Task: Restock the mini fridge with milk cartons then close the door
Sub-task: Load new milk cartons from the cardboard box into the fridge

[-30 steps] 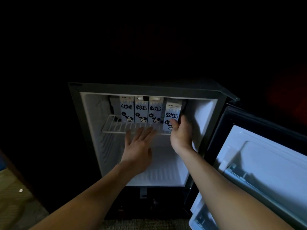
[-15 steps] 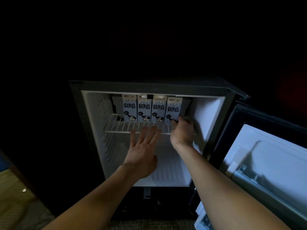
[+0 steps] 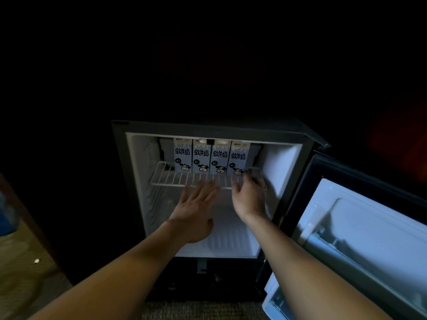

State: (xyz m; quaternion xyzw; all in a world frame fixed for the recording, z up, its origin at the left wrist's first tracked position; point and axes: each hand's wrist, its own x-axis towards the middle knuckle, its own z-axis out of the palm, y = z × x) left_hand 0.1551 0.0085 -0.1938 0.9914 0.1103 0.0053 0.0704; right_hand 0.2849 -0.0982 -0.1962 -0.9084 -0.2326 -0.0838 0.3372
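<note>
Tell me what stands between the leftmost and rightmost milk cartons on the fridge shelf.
The second carton and the third carton, upright on the wire shelf, as the head view shows.

person, two arms in view | left grip (image 3: 194, 213): bare, thumb and four fingers plainly seen | right grip (image 3: 249, 199): bare, fingertips blurred | forearms (image 3: 129, 271): bare from wrist to lower frame edge | dim light hides finer detail

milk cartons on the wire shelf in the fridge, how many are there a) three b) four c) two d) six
b: four milk cartons stand side by side in one row on the wire shelf.
</note>
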